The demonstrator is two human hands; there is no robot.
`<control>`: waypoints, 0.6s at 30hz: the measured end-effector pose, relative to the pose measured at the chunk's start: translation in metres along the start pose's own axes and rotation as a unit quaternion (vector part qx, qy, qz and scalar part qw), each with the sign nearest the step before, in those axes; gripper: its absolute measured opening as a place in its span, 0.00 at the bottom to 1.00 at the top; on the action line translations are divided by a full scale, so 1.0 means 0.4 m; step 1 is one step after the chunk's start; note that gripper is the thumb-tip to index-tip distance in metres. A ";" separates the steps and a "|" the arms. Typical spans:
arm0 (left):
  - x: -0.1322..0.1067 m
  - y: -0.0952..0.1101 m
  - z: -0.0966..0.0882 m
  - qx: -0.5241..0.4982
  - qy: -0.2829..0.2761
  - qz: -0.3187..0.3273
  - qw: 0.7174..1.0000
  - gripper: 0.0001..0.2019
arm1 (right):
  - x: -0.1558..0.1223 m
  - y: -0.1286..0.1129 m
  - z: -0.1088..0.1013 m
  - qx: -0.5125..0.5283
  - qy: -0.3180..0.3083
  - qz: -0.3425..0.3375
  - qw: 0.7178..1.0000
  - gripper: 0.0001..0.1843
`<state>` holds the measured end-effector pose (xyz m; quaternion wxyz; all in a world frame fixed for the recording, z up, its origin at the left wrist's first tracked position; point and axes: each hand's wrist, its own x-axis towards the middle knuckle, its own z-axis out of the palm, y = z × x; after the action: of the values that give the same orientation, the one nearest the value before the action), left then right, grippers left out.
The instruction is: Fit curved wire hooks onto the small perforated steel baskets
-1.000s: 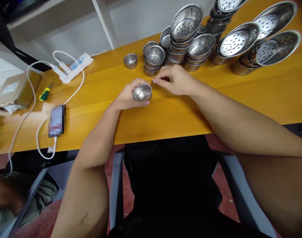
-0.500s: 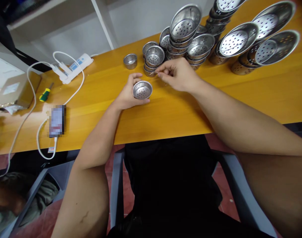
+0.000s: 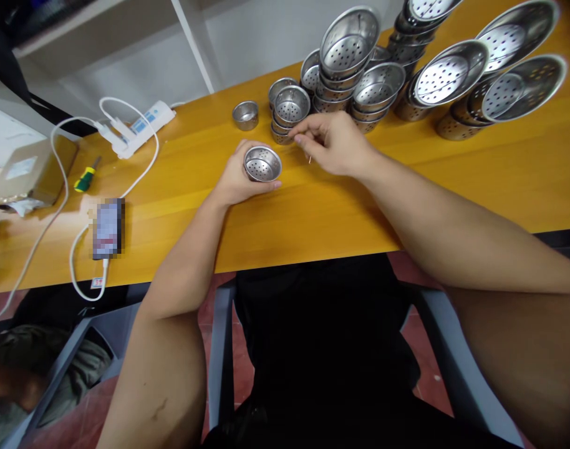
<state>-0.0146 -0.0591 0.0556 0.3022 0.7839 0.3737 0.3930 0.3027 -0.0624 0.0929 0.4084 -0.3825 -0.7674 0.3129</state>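
My left hand (image 3: 236,176) is wrapped round a small perforated metal cup (image 3: 262,164), held tilted so its round opening and holed bottom face me. To the right, my right hand (image 3: 334,142) is closed in a pinch. A thin wire (image 3: 310,159) pokes out below its fingers; most of it is hidden by the hand. The fingertips are close to the base of a short stack of similar cups (image 3: 291,106), and I cannot tell whether they touch it. A single small cup (image 3: 246,115) stands upright just left of that stack.
Taller stacks of perforated metal cups (image 3: 349,47) and wide flared ones (image 3: 523,90) line the back right. On the left lie a power strip (image 3: 147,128), a screwdriver (image 3: 86,178), a charging phone (image 3: 108,227) and a cardboard box (image 3: 32,171). A person sits at lower left.
My left hand has moved slightly up and left with the cup, its fingers now closer round it. My right hand stays nearly in place, still pinched, with the wire end showing lower.
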 end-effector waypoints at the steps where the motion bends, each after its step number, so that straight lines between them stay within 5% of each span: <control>1: 0.001 -0.004 -0.001 0.001 0.003 0.001 1.000 0.58 | 0.000 0.000 0.001 0.002 -0.004 0.001 1.000 0.27; 9: 0.000 -0.025 0.019 -0.030 0.005 -0.020 0.999 0.64 | 0.003 0.013 0.009 -0.026 -0.033 -0.004 0.999 0.27; 18: 0.000 -0.063 0.028 -0.046 -0.005 -0.023 0.999 0.63 | 0.005 -0.019 0.012 0.097 -0.029 0.046 0.994 0.37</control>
<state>-0.0140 -0.0476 0.0303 0.3489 0.7623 0.3716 0.3989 0.2952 -0.0654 0.0974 0.4067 -0.3662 -0.7266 0.4154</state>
